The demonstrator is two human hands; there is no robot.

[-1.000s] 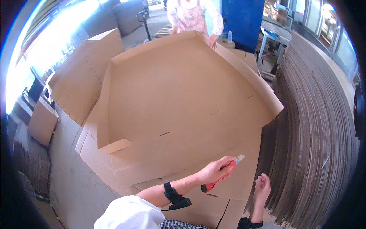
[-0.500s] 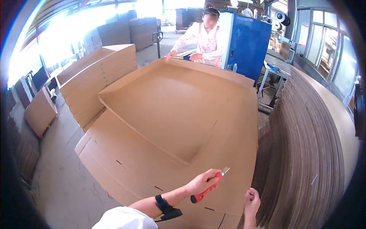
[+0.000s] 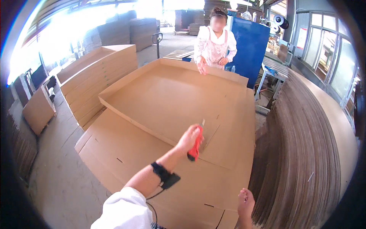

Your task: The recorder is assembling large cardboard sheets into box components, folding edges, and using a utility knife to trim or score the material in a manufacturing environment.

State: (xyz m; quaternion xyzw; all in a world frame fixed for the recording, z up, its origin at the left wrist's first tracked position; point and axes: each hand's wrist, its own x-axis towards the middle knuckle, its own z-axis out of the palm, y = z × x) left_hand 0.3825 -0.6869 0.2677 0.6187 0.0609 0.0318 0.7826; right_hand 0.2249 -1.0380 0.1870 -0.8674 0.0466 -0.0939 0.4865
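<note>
My left hand [image 3: 189, 138] is closed round the red handle of a utility knife [image 3: 195, 145], its blade out and pointing away from me. It hovers over a large brown cardboard sheet [image 3: 160, 152], beside the near end of a shallow cardboard tray [image 3: 152, 87] with folded-up walls. A dark band with a cable is strapped to my left forearm. My right hand [image 3: 246, 202] is at the sheet's near right edge, its fingers curled in with nothing seen in them. Short slots are cut in the sheet.
Across the tray stands a co-worker [image 3: 216, 45], one hand over its far wall. Finished trays [image 3: 99, 84] are stacked at the left. A tall stack of cardboard sheets [image 3: 305, 152] is close on my right. Behind are a blue cabinet [image 3: 249, 49] and a pallet jack handle [image 3: 157, 40].
My left hand has moved forward and slightly left with the knife, from the near part of the sheet. The co-worker has straightened up and shifted right, drawing the hand off the tray's far left corner.
</note>
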